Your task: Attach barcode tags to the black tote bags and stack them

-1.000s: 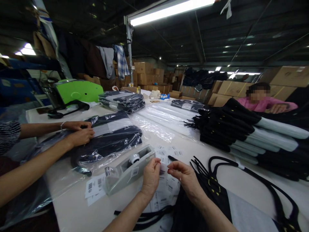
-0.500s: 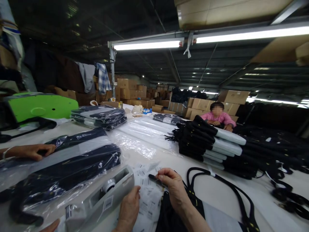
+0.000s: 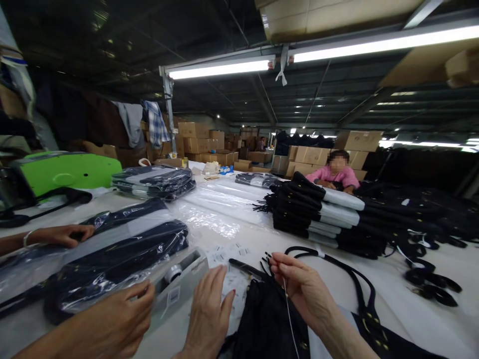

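Observation:
My right hand [image 3: 299, 286] pinches a thin pale string [image 3: 288, 309] above a black fabric bag [image 3: 258, 319] at the front of the table. Dark cord ends show beside its fingertips. My left hand [image 3: 210, 309] has its fingers stretched out, holding nothing, over printed labels [image 3: 234, 291] just left of the bag. Between my hands a slim black object [image 3: 247, 268] lies at the bag's upper edge. To the left of my left hand stands a grey plastic box [image 3: 179, 294] with a white roll inside.
A co-worker's hands [image 3: 127, 311] reach in from the left, by the grey box and on a plastic-wrapped dark bag [image 3: 123, 254]. Stacked black bags [image 3: 310, 214] stand at right, with a person in pink [image 3: 337, 172] behind. Wrapped bags [image 3: 153, 182] lie farther back.
My right hand has moved right and now shows a string hanging from it. My left hand has risen and opened over the labels. A co-worker's hand has come in beside the grey box.

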`<action>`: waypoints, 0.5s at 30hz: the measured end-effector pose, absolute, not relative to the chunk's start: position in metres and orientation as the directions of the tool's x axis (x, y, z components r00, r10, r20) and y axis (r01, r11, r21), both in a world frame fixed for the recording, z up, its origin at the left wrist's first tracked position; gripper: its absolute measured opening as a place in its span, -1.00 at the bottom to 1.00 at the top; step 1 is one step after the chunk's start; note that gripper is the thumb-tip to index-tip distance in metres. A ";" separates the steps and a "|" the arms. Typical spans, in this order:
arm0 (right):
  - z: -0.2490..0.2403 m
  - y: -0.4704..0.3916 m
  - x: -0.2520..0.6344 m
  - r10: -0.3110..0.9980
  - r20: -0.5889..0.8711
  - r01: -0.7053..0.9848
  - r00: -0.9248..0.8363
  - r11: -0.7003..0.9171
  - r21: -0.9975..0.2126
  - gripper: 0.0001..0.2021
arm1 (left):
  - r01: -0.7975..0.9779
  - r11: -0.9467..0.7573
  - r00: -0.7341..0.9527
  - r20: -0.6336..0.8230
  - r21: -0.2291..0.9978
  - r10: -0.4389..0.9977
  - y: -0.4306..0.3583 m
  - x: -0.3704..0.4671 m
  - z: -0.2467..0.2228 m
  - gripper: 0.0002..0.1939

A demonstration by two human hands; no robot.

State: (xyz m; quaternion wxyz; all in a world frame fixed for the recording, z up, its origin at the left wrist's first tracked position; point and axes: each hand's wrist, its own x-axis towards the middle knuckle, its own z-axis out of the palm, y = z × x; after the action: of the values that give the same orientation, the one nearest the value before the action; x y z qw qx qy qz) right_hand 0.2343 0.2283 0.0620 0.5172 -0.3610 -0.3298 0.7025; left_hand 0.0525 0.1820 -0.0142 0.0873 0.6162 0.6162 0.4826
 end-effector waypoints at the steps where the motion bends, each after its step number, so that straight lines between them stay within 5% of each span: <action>1: 0.060 0.222 0.238 0.966 -0.166 -0.490 -0.198 -0.244 -0.837 -0.66 | 0.549 -0.206 -0.173 0.352 0.810 0.920 0.175 0.064 0.004 -0.62; 4: 0.050 0.207 0.250 0.976 -0.174 -0.467 -0.128 -0.214 -0.858 -0.65 | 0.119 0.099 0.055 -0.106 0.988 0.993 0.159 0.105 0.043 -0.59; 7: 0.034 0.194 0.264 0.991 -0.130 -0.373 -0.036 -0.134 -0.918 -0.66 | -0.145 0.423 0.341 -0.356 0.895 0.870 0.148 0.140 0.053 -0.55; 11: 0.010 0.179 0.294 0.999 0.036 -0.126 0.031 0.039 -0.991 -0.70 | -0.255 0.570 0.572 -0.353 0.781 0.740 0.142 0.160 0.039 -0.59; 15: -0.018 0.168 0.323 0.967 0.256 0.189 0.005 0.250 -0.950 -0.78 | -0.110 0.366 0.521 -0.260 0.924 0.813 0.147 0.166 0.018 -0.58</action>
State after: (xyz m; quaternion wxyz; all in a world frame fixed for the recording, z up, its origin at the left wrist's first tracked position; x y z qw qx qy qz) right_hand 0.3225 0.1685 -0.0182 0.5182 -0.4840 -0.5971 0.3752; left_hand 0.1660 0.1468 0.0181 0.7361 0.4676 0.3758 0.3134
